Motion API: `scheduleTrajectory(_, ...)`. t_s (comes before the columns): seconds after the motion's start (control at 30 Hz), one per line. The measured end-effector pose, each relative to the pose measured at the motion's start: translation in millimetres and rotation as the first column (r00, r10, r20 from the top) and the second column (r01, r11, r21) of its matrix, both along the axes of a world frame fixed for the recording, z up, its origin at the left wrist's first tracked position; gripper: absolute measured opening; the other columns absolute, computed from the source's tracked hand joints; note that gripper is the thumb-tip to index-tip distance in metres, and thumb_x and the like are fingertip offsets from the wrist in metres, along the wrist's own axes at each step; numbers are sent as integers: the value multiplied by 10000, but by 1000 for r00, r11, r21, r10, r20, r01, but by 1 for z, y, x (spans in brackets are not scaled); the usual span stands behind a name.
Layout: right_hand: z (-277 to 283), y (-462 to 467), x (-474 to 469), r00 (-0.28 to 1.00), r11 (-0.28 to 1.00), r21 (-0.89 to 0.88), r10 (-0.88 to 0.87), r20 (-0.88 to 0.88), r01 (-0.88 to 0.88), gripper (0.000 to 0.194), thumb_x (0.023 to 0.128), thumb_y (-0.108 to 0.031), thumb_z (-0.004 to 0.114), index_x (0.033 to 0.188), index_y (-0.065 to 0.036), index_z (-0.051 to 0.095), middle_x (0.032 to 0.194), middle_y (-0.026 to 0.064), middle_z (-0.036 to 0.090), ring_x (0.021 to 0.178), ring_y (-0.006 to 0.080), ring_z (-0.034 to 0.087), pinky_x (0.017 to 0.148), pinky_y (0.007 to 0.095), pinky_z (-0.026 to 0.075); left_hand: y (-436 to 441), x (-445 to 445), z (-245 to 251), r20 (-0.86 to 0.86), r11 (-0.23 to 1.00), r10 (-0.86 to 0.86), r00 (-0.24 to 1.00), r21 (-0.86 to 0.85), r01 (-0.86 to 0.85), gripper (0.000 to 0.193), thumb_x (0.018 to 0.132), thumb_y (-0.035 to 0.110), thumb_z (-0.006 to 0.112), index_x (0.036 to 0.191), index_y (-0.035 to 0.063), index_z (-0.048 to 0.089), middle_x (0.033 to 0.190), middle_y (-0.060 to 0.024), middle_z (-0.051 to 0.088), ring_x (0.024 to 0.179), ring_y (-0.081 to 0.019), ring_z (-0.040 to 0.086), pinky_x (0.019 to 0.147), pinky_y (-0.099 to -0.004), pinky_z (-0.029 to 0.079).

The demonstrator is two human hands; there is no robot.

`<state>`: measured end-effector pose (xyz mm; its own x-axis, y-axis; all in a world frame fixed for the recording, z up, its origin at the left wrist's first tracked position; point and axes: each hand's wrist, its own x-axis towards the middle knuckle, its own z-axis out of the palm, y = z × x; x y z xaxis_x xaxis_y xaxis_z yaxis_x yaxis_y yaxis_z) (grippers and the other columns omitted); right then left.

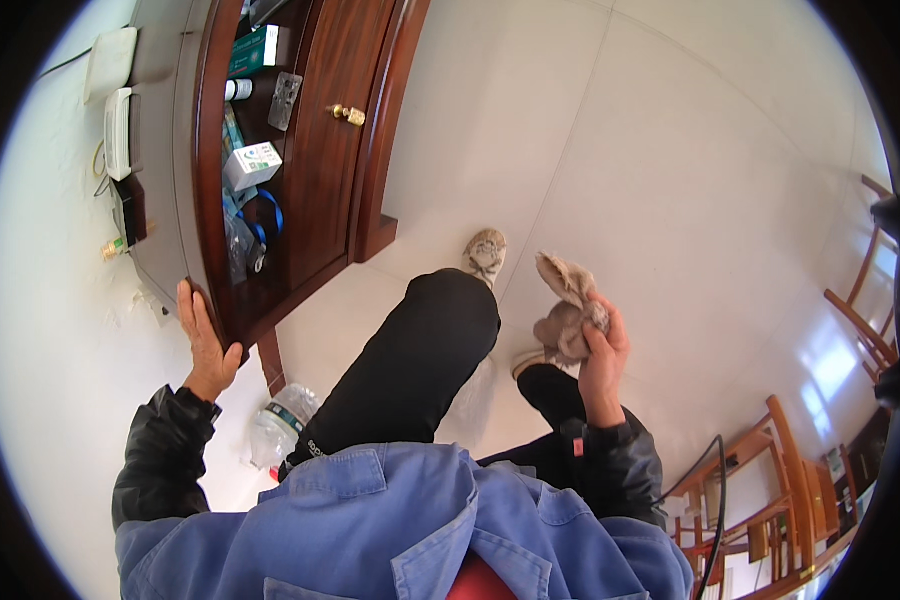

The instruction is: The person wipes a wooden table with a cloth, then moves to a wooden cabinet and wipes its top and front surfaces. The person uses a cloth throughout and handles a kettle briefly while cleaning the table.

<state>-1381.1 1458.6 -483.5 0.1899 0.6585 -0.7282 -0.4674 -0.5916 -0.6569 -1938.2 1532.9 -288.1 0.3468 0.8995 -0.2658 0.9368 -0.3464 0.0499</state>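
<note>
My left hand (208, 346) rests against the near corner of a dark reddish-brown wooden cabinet (319, 172), thumb spread from the fingers. Bunched in my right hand (607, 352) is a crumpled beige-brown cloth (566, 326), held above the floor over my shoe. Part of the cloth sticks up past my fingers. The cabinet's open shelf holds a white box (253, 166), a green-and-white box (253, 51), a small white bottle (238, 90), a clear blister pack (285, 101) and a blue strap (271, 214).
A large clear plastic bottle (274, 431) lies by the cabinet leg (270, 364). White devices (118, 133) with cables sit on the cabinet top along the wall. Wooden chairs (787, 480) stand to the right, with a black cable (720, 510) nearby. The floor (690, 187) is pale tile.
</note>
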Motion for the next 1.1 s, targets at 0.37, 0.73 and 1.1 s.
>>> scheduleTrajectory(0.37,3,-78,-18,981,972,-131,-194,14,194,412,904,82,578,1283,-45,678,1145,6,653,1054,104,583,950,233,455,8,21,22,-75,995,-25,997,-97,18,1017,925,501,645,1617,-40,131,1681,-298,88,1551,-494,99,1228,-610,123)
scheduleTrajectory(0.73,137,-151,48,985,989,-147,43,167,-18,404,876,92,580,1229,-63,699,1071,-27,667,955,90,586,873,232,485,37,65,-2,-177,760,635,751,-27,-649,1373,688,377,930,1649,155,-25,1705,-245,-60,1590,-409,-56,1181,-725,130)
scheduleTrajectory(1.1,191,-201,66,931,947,-289,227,287,-141,389,868,66,577,1224,-45,692,1055,15,658,974,119,599,899,263,493,41,64,4,-170,736,651,740,-99,-670,1395,688,409,920,1647,178,-68,1707,-225,-74,1586,-397,-82,1201,-702,67)
